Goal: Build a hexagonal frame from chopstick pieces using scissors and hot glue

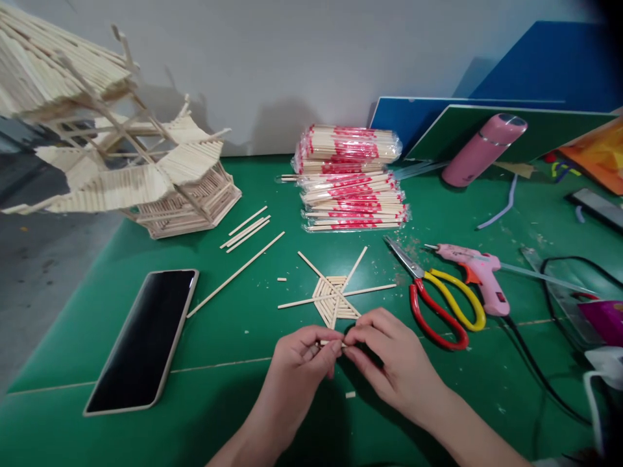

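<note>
Near the front middle of the table, my left hand (304,363) pinches a short wooden stick (331,343) between thumb and fingers. The fingertips of my right hand (389,353) close on the right end of the same piece; they partly hide it. Just beyond my fingers lies a flat web-like figure of wooden sticks (324,299), with long sticks crossing at its middle and short ones laid side by side between them. Its near edge is partly covered by my hands. A small cut stick piece (350,394) lies below my hands, and another stub (281,279) to the figure's left.
Scissors (421,279) and a pink glue gun (479,269) with its cord lie at right. A phone (143,340) and loose sticks (248,232) are at left. Behind stand wrapped stick bundles (353,181), a stick-built pagoda model (185,175) and a pink bottle (481,152).
</note>
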The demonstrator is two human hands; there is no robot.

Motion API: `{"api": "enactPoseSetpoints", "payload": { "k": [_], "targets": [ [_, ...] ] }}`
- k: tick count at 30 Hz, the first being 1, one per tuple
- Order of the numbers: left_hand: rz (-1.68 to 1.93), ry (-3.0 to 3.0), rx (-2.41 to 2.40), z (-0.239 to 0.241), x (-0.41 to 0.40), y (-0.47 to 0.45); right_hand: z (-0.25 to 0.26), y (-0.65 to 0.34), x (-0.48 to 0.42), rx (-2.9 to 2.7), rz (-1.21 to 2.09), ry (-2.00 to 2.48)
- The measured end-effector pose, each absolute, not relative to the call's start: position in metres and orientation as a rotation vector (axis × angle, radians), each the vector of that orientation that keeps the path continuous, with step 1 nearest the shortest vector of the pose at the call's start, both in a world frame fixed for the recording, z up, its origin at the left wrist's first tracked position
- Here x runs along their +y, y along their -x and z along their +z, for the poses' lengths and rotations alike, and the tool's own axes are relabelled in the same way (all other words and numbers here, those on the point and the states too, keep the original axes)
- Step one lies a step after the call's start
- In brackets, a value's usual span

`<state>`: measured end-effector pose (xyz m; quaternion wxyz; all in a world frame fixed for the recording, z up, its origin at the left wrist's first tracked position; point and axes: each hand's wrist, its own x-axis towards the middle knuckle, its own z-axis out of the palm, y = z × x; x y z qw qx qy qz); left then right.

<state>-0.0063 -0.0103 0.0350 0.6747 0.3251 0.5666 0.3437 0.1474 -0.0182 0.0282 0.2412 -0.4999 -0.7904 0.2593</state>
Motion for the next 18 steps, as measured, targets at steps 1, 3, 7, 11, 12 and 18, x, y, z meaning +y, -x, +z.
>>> {"api": "enactPoseSetpoints", "payload": {
  "k": [1,3,7,11,12,18],
  "targets": [
    [0.753,-0.74,1.266,0.034,-0.011,0.008,0.027,-0.147,-0.017,-2.172,0.723,1.372],
    [0.728,-0.778,1.274,0.033,-0.013,0.013,0.026,-0.15,-0.015,-2.18,0.715,1.396],
    [0.796,-1.164,1.472,0.033,-0.013,0.034,0.022,-0.161,-0.01,-2.23,0.576,1.518],
    [0.869,-1.781,1.577,0.021,-0.012,0.061,0.02,-0.166,-0.004,-2.337,0.475,1.553],
    [0.877,-1.916,1.545,0.017,-0.012,0.066,0.019,-0.165,-0.004,-2.344,0.458,1.553],
    [0.83,-2.356,1.554,0.014,-0.01,0.061,0.016,-0.164,-0.002,-2.315,0.475,1.571]
  ]
}}
